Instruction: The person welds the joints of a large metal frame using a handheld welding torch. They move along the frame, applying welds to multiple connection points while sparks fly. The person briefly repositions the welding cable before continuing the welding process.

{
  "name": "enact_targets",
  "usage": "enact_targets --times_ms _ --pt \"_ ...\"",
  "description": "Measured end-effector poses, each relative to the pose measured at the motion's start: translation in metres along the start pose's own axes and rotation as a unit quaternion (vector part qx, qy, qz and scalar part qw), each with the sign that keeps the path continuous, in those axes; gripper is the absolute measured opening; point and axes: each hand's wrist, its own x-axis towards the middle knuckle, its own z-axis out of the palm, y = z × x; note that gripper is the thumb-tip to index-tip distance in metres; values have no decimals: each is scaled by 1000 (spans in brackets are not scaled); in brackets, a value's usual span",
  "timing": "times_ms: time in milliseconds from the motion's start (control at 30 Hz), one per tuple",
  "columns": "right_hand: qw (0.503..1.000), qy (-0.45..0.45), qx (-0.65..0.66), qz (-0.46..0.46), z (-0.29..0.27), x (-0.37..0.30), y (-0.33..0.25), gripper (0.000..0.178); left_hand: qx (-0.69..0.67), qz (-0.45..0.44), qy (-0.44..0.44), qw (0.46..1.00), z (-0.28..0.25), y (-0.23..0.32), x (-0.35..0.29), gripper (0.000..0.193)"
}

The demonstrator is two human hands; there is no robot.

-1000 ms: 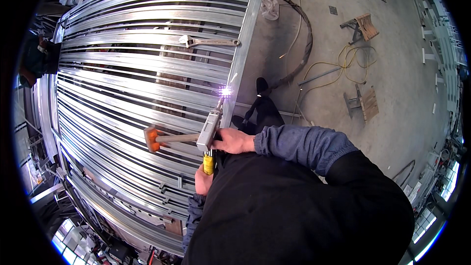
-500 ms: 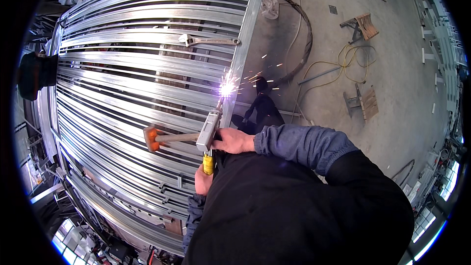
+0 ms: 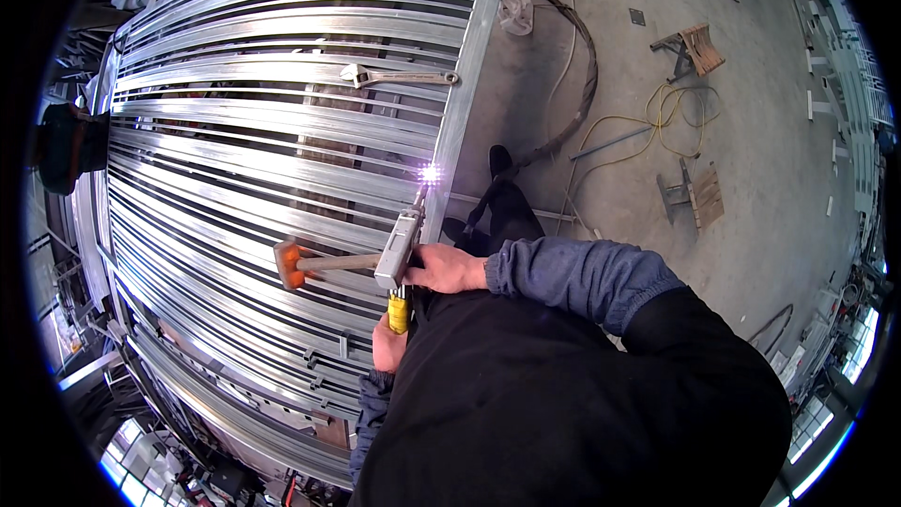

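Note:
My right hand (image 3: 446, 269) is closed around a grey welding gun (image 3: 398, 249), its fingers partly hidden behind the gun's body. The nozzle points away from me at a bright violet-white weld spot (image 3: 430, 174), where a slat meets the side rail (image 3: 457, 127) of a metal frame. Below the gun, my left hand (image 3: 388, 347) is closed on the yellow-wrapped cable end (image 3: 398, 315) at its rear. Left of the gun lies a mallet (image 3: 343, 264) with an orange head, across the silver slats (image 3: 235, 164). Farther off, an adjustable wrench (image 3: 404, 78) rests on the slats near the rail.
Right of the frame, a thick dark hose (image 3: 589, 66) curves over the concrete floor. Two small wooden stools (image 3: 706, 199), a loose yellow cable (image 3: 619, 120) and a grey tube (image 3: 610, 144) lie farther right. My dark shoe (image 3: 500, 161) shows beside the rail.
The spray of sparks to the right has gone, and the glow at the weld spot is smaller. Both hands and the welding gun are almost where they were.

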Motion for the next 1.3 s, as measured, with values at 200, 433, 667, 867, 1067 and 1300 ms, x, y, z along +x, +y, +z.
enact_targets --times_ms 200,433,667,867,1067,1300 --pt "1000 -3 1 14 -3 -3 -4 50 -36 -4 -15 999 1 7 -2 35" --pt "1000 -21 -3 18 -6 -1 -4 50 0 -13 -16 1000 0 -8 2 28" --pt "998 -45 -10 33 -16 -4 -15 54 -57 6 4 998 5 16 -8 27" --pt "1000 -4 21 9 -26 -12 -30 50 -34 9 20 999 9 24 0 28" --pt "998 49 29 -10 -39 -7 -18 47 -5 25 25 999 18 38 16 28" --pt "999 43 19 11 -44 -6 -14 46 -42 22 24 999 22 41 15 30"
